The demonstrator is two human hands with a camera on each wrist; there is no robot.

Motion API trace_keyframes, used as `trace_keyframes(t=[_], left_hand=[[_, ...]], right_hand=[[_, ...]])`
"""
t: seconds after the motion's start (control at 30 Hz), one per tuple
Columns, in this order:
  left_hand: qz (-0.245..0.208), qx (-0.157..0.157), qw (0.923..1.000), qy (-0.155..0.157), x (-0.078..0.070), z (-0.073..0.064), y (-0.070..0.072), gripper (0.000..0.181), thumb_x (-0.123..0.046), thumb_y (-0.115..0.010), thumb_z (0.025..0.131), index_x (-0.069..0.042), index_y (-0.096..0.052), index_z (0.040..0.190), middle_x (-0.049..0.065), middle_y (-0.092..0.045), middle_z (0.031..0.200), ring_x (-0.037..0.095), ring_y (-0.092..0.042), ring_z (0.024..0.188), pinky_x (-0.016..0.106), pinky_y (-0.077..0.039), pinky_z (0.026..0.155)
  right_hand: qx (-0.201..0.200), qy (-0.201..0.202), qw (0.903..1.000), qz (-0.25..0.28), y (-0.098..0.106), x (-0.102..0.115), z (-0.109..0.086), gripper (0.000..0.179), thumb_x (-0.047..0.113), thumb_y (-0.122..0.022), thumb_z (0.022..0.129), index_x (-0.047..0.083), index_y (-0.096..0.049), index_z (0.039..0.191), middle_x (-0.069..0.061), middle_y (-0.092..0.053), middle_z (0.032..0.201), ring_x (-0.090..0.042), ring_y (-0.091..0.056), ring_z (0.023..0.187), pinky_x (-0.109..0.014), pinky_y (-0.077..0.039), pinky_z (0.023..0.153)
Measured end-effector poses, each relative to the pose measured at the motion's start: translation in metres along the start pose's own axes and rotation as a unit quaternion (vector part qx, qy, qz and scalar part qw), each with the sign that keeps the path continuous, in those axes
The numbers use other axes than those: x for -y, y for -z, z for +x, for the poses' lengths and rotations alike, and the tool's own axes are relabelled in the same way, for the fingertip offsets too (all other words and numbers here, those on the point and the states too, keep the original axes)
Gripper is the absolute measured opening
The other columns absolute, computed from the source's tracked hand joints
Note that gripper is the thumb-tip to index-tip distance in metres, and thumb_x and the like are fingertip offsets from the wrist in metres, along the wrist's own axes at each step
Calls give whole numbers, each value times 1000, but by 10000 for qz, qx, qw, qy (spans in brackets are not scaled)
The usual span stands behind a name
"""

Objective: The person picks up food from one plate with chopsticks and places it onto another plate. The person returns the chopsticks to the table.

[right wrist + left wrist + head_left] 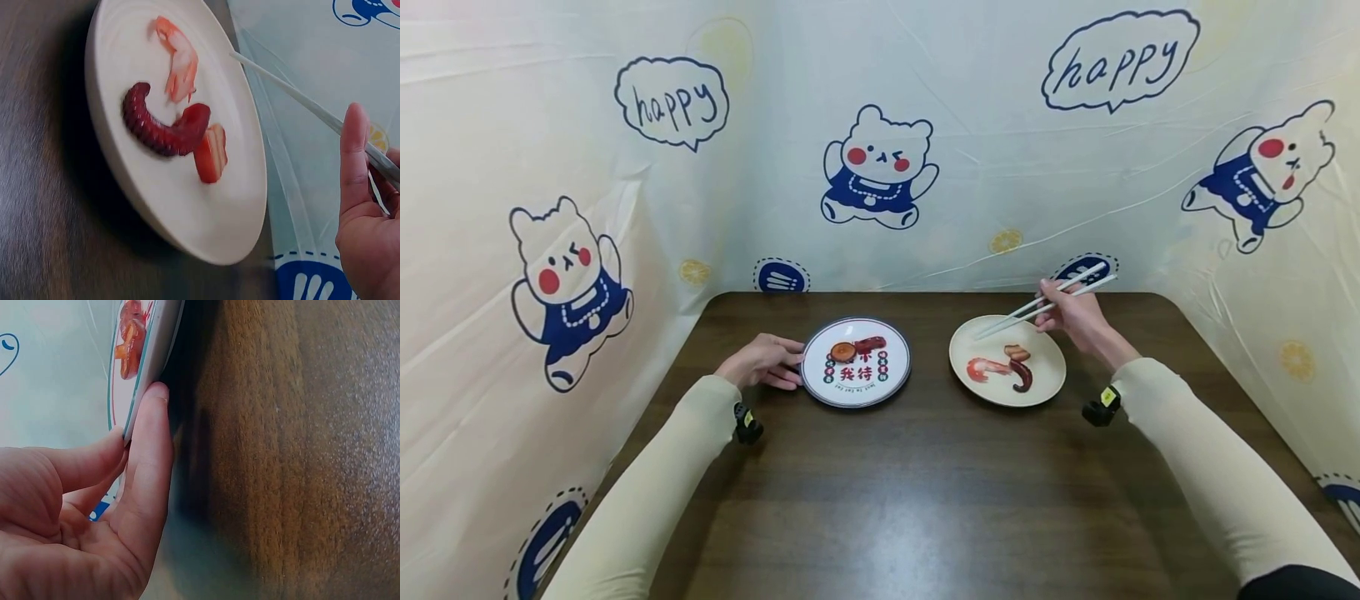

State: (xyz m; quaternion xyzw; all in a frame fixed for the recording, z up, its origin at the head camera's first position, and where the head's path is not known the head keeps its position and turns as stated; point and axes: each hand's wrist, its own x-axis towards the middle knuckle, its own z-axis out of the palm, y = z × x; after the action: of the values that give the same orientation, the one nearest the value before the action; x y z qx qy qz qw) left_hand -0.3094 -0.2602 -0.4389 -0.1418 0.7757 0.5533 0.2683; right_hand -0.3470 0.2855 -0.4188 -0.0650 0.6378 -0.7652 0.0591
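With thumb and fingers, my left hand [763, 362] pinches the left edge of a white plate [857, 330] with a dark blue rim and red lettering; the left wrist view shows the thumb at the rim and fingers beneath. On this plate lie a round brown food piece [843, 352] and a reddish, lumpy food piece [870, 343]. My right hand [1073, 317] holds a pair of pale chopsticks [1022, 315], tips over the far left part of a cream plate [992, 393]. That plate carries a shrimp [180, 62], a curled dark-red octopus tentacle [159, 132] and a layered meat piece [211, 155]. Nothing is between the tips.
Both plates stand side by side towards the far edge of a dark wooden table [895, 492]. A pale cloth [977, 192] printed with cartoon bears hangs behind the table and along both sides. A black wrist camera [1102, 407] sits at the right cuff.
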Motion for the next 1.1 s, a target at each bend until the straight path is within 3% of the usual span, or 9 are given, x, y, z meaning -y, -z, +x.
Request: trace_keyframes(t=[0.33, 1.1], left_hand=[[27, -12, 10000, 14, 1, 0, 1, 54, -12, -60, 109, -3, -43, 160, 18, -70, 102, 24, -75, 78, 38, -66, 79], [17, -53, 9999, 87, -2, 1, -1, 54, -11, -61, 108, -4, -45, 159, 20, -70, 112, 24, -75, 78, 38, -65, 79]], right_hand=[[-75, 75, 9996, 263, 13, -1, -8, 28, 17, -56, 111, -5, -62, 96, -10, -68, 74, -17, -68, 54, -30, -62, 50], [-134, 183, 9991, 356, 57, 7, -36, 25, 13, -54, 112, -5, -65, 98, -7, -68, 78, -20, -70, 57, -33, -63, 52]])
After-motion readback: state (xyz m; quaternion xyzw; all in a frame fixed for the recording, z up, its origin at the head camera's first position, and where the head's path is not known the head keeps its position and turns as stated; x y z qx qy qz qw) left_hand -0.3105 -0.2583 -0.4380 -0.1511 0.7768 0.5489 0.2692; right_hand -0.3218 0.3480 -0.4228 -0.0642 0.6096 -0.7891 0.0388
